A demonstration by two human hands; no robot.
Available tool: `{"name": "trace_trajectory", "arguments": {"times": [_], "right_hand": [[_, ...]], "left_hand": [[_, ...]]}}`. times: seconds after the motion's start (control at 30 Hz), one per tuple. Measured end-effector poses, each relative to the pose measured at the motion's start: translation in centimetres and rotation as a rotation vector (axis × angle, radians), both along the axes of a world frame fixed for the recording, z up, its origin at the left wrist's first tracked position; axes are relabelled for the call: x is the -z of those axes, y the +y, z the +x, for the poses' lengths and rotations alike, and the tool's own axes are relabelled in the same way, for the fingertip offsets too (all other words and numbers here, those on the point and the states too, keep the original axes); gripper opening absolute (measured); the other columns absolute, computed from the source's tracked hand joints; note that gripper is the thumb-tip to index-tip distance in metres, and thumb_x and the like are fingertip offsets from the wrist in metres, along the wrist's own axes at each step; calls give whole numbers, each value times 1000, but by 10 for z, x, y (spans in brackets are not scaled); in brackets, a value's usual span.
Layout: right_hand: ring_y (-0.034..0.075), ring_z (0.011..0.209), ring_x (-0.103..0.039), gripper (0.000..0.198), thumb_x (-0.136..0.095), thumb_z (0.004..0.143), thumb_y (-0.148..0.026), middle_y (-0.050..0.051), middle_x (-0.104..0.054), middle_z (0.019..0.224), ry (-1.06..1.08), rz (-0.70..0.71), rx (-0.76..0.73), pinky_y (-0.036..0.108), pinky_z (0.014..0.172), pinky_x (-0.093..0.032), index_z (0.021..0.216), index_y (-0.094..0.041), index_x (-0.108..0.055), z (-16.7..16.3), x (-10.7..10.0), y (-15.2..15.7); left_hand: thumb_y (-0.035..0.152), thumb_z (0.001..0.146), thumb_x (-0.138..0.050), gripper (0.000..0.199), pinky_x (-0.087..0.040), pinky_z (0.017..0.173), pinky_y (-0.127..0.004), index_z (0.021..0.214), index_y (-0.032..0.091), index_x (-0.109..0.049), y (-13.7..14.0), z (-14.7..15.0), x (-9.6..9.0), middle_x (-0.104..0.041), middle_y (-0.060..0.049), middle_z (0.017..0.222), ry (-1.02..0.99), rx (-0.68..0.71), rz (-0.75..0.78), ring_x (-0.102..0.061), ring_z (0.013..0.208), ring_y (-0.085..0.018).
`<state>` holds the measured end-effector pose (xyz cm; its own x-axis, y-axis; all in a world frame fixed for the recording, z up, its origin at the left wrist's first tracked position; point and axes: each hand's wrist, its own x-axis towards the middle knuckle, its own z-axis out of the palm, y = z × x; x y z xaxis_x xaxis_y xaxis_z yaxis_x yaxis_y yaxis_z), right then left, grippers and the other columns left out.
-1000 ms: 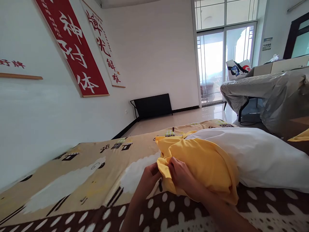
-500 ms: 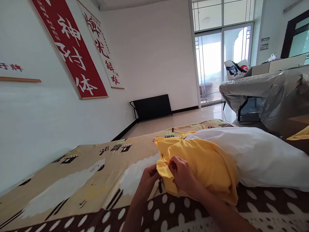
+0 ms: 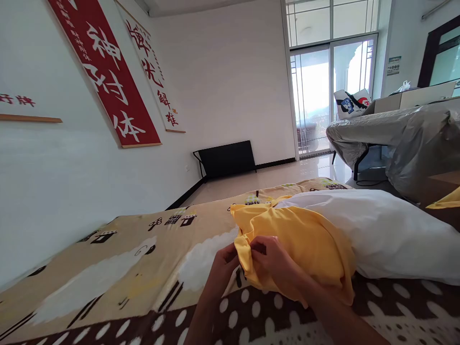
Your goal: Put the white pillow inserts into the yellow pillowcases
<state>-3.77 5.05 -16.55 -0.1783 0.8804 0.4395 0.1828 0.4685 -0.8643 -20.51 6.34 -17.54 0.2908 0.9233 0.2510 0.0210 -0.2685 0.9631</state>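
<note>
A yellow pillowcase (image 3: pixel 305 235) lies bunched over the left end of a white pillow (image 3: pixel 398 230), whose right part is bare. My left hand (image 3: pixel 223 263) is at the left edge of the pillowcase, thumb and fingers closed on the cloth. Just to its right my right hand (image 3: pixel 271 254) pinches a fold of the same cloth, fingers curled. Between the two hands a strip of the yellow edge stands up. The fingertips of both hands are partly hidden by the fabric.
Under the pillow spreads a beige and brown patterned blanket (image 3: pixel 136 258). A black folded table (image 3: pixel 228 159) leans against the far wall. At right stands a table under plastic sheeting (image 3: pixel 388 127), bearing boxes. More yellow cloth (image 3: pixel 447 199) shows at the right edge.
My right hand has shifted slightly down, and the cloth edge between my hands is pulled into a narrower fold. The pillow has stayed in place.
</note>
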Motion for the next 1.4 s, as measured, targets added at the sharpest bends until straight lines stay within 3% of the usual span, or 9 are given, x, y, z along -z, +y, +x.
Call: {"name": "trace_trajectory", "arguments": {"times": [0.2,0.37,0.47,0.7,0.9,1.03,1.27,1.4], "right_hand": [[9,59,-43,12,-53,77,-25,-2,-54,64,13,4,-23,20,56,-38,69,-16,-54,-3,7,5],[9,61,-43,14,-52,78,-28,-2,-51,65,74,-31,-108,21,59,-39,70,-16,-50,-3,12,13],[9,61,-42,19,-53,79,-32,-2,-49,65,103,-56,-174,22,59,-39,69,-16,-49,0,10,13],[9,60,-40,37,-62,73,-50,-4,-45,64,180,-121,-295,22,58,-36,70,-16,-49,6,9,17],[8,59,-42,46,-68,66,-58,-4,-48,64,257,-198,-348,21,57,-36,72,-14,-53,9,10,20],[7,59,-42,48,-68,64,-60,-4,-48,63,254,-207,-361,21,56,-36,71,-14,-54,11,9,20],[7,58,-38,41,-63,72,-55,-5,-44,64,211,-181,-328,21,56,-33,71,-15,-51,13,11,20],[8,60,-39,39,-60,74,-54,-4,-44,66,220,-179,-336,22,58,-34,73,-16,-50,12,12,21]], "left_hand": [[29,72,-68,33,-49,78,-31,101,14,-66,-2,7,-1,-66,-8,98,-26,6,5,-58,93,-24],[33,78,-62,25,-46,77,-28,95,14,-64,0,5,1,-64,-6,89,-34,15,22,-57,83,-18],[36,79,-61,23,-44,71,-25,86,15,-61,1,3,-1,-61,-3,80,50,-25,73,-53,74,-15],[40,83,-53,23,-43,72,-24,82,17,-55,-4,6,-10,-57,-2,79,219,-77,218,-52,77,-15],[43,79,-58,28,-44,69,-24,86,16,-57,-5,10,-9,-58,-3,81,163,-70,128,-52,76,-15],[41,77,-61,26,-43,64,-22,76,16,-55,0,5,-2,-52,0,72,84,-94,78,-48,68,-12],[33,74,-64,20,-42,62,-22,72,15,-56,9,-1,11,-53,1,68,-44,-125,26,-47,65,-11],[31,67,-68,21,-45,68,-25,76,15,-57,11,-1,8,-58,-1,73,13,-125,58,-53,72,-15]]}}
